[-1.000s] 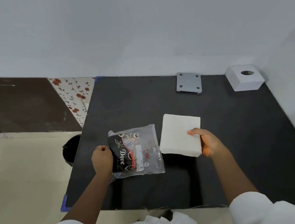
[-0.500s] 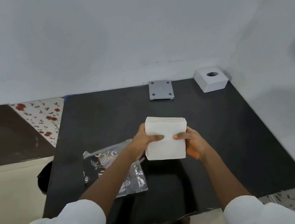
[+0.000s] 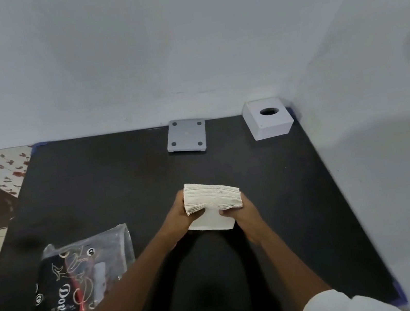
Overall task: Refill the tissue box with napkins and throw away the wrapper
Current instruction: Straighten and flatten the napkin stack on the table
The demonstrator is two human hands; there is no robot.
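- The left hand (image 3: pixel 181 213) and the right hand (image 3: pixel 240 210) both squeeze the thick white stack of paper napkins (image 3: pixel 211 200), 1 hand on each side.
- The stack is tipped up above the middle of the flat black surface (image 3: pixel 95 187).
- The white square tissue box with a round hole (image 3: pixel 268 119) sits at 1 o'clock, well apart.
- The see-through plastic wrapper with black print (image 3: pixel 83 276) lies flat at 8 o'clock.
- A grey square plate (image 3: pixel 186 136) lies at 12 o'clock.

Single head view, looking forward-down over black table (image 3: pixel 111 187), near hands.
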